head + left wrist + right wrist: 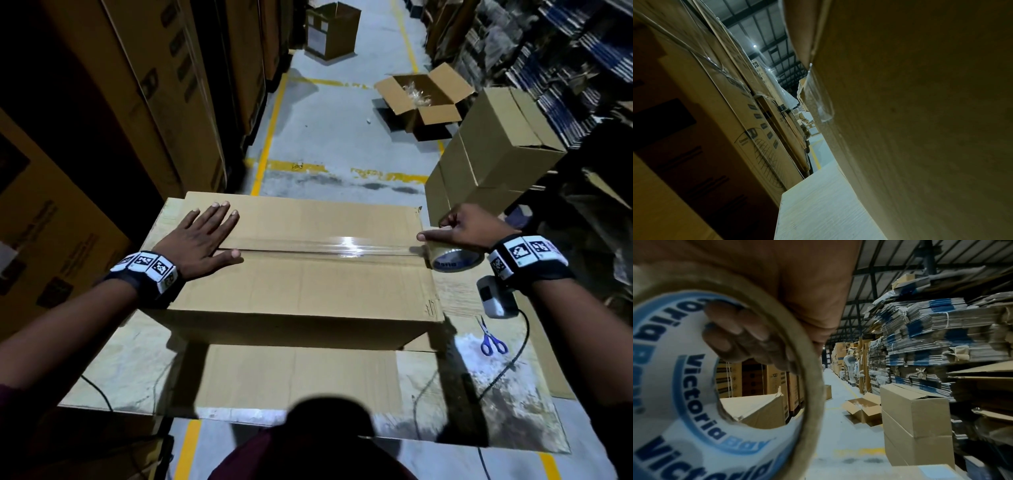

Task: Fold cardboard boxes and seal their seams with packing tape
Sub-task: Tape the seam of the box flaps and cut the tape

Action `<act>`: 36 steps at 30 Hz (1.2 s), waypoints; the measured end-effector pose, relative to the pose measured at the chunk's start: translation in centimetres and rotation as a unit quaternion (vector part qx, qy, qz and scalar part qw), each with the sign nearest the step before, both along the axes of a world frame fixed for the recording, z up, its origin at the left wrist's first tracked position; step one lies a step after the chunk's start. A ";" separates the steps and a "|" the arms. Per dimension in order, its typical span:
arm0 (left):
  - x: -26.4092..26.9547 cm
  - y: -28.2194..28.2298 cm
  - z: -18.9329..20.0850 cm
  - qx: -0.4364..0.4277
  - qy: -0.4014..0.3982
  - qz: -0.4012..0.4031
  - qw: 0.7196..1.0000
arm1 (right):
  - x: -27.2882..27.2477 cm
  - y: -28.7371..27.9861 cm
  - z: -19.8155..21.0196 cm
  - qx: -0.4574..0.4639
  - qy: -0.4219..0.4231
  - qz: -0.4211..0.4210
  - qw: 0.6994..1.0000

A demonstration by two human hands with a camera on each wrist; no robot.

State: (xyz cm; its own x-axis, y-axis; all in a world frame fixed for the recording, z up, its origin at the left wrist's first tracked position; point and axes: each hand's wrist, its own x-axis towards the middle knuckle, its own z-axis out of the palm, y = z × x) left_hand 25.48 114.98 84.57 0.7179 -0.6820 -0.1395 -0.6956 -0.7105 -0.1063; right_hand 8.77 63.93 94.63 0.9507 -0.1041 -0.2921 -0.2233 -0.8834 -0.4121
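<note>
A closed cardboard box (301, 284) lies in front of me on flat cardboard sheets. A strip of clear tape (329, 247) runs along its centre seam. My left hand (202, 236) lies flat on the box's left end, fingers straight, pressing the tape's start. My right hand (459, 229) grips the tape roll (455, 258) at the box's right edge, forefinger stretched along the tape. In the right wrist view fingers (740, 335) curl through the roll's (694, 386) white and blue core. The left wrist view shows only the box side (920, 129) with a tape end (822, 104) stuck on it.
Blue scissors (491, 339) lie on the cardboard sheet (137, 359) right of the box, beside a cable (507, 370). Stacked sealed boxes (493, 147) stand at the right, an open box (424, 96) on the floor behind. Tall cartons (137, 102) line the left, shelves of flat cardboard (941, 324) the right.
</note>
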 end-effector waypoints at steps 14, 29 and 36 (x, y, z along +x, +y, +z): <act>0.2 0.2 -0.3 -0.002 -0.002 0.002 1.000 | 1.2 -0.2 -3.7 -0.128 -0.015 -0.002 0.992; 0.1 0.1 -0.3 0.022 0.001 0.004 1.000 | 0.1 -0.7 -8.7 -0.086 -0.075 -0.048 0.992; -0.2 -0.3 0.7 0.035 0.015 0.024 0.999 | -0.6 0.3 -8.3 -0.098 -0.078 -0.054 0.991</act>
State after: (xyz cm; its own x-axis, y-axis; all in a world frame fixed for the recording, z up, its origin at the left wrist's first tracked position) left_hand 25.23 114.70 85.32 0.7449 -0.6340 -0.2078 -0.6640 -0.7351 -0.1369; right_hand 8.20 64.22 86.31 0.9631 -0.2475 -0.1058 -0.2675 -0.9246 -0.2714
